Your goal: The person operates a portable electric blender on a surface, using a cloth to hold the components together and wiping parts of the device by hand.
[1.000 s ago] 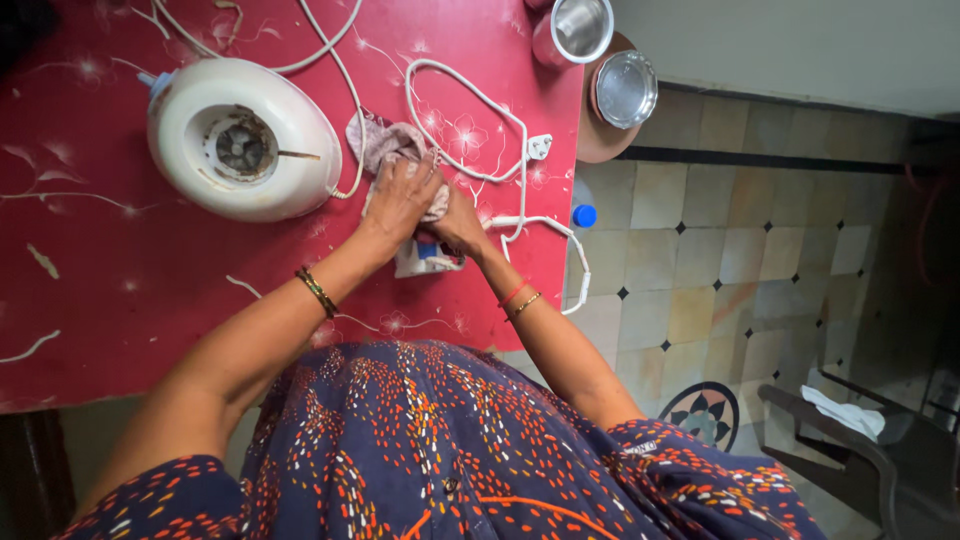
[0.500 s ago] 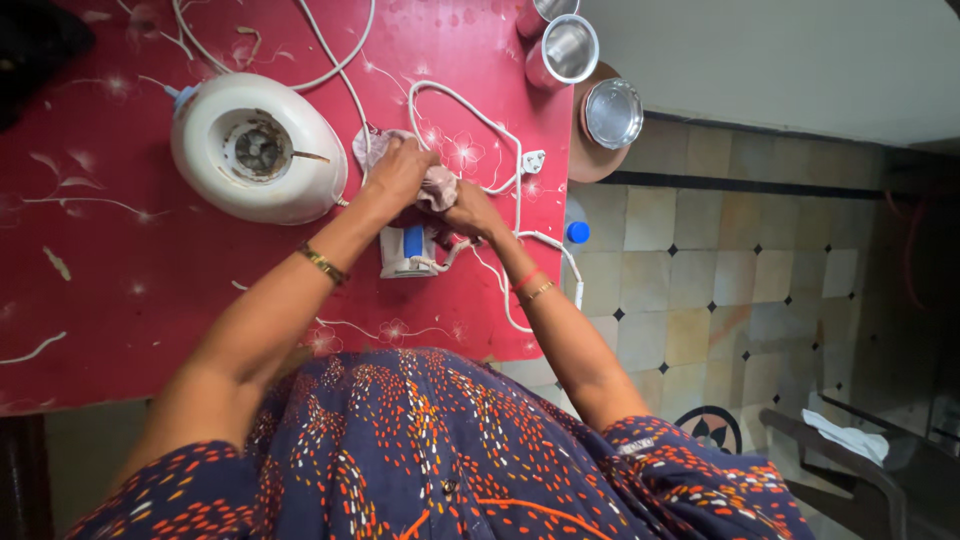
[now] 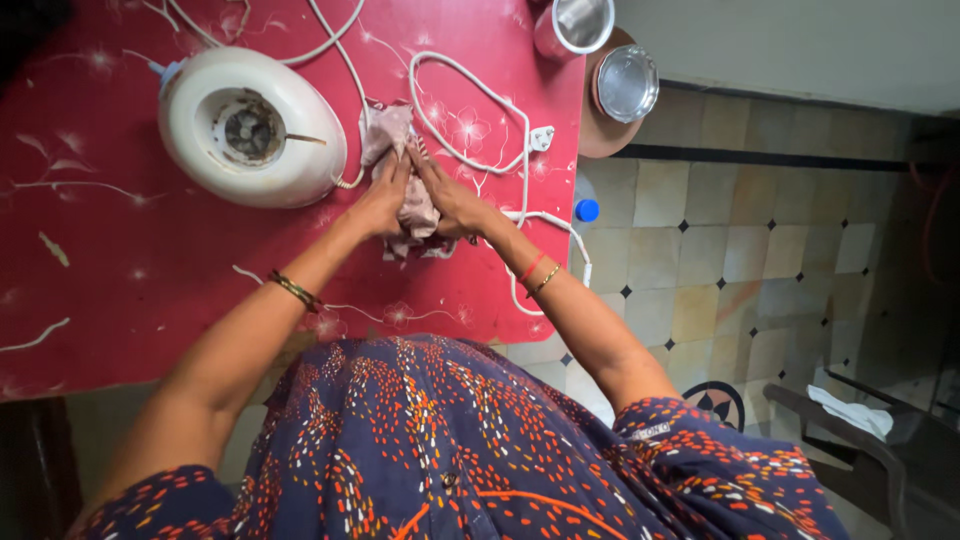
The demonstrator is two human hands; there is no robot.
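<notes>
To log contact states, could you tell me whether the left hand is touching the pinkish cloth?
Touching. The head view shows the left hand pressed flat against the cloth, with the right hand on its other side.

No packages, labels, signs or screens can be made out in this view.
</notes>
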